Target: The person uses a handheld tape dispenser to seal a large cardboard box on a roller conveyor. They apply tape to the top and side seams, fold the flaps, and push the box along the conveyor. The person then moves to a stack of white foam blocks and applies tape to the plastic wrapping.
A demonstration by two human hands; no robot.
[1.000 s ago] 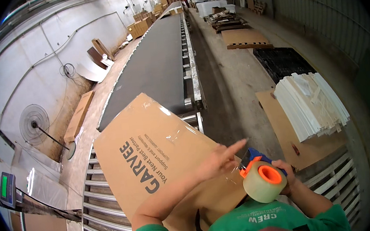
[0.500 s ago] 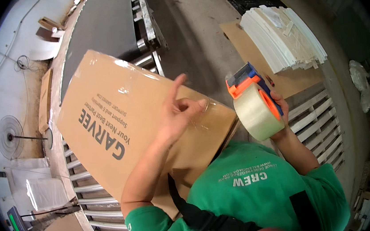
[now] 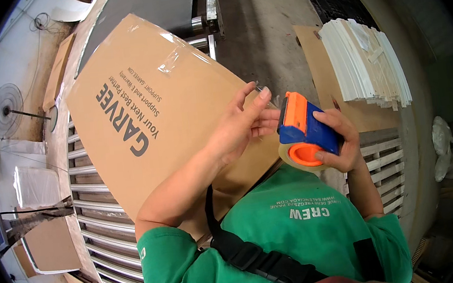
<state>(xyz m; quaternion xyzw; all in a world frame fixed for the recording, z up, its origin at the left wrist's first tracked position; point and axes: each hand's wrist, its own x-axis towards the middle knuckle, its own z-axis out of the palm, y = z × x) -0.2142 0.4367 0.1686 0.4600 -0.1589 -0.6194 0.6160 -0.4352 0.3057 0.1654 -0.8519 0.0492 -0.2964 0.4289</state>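
At the centre of the frame the left hand (image 3: 239, 126) pinches the free end of clear tape (image 3: 267, 100) between thumb and fingertips, over the right edge of the large flat brown cardboard box (image 3: 164, 115). Just right of it, the right hand (image 3: 341, 144) is wrapped shut around the blue-and-orange handheld tape dispenser (image 3: 304, 131), whose clear roll faces downward. The box lies tilted across the grey metal roller conveyor (image 3: 88, 209), reaching from lower centre to upper left; it bears dark printed lettering along its left half and a shiny strip of tape near its top. I judge the thin tape end could fold back and stick to itself or to the fingers, or go on crooked, since the box rests loosely. At upper right a stack of white flat sheets (image 3: 366, 62) lies on brown cardboard on the floor.
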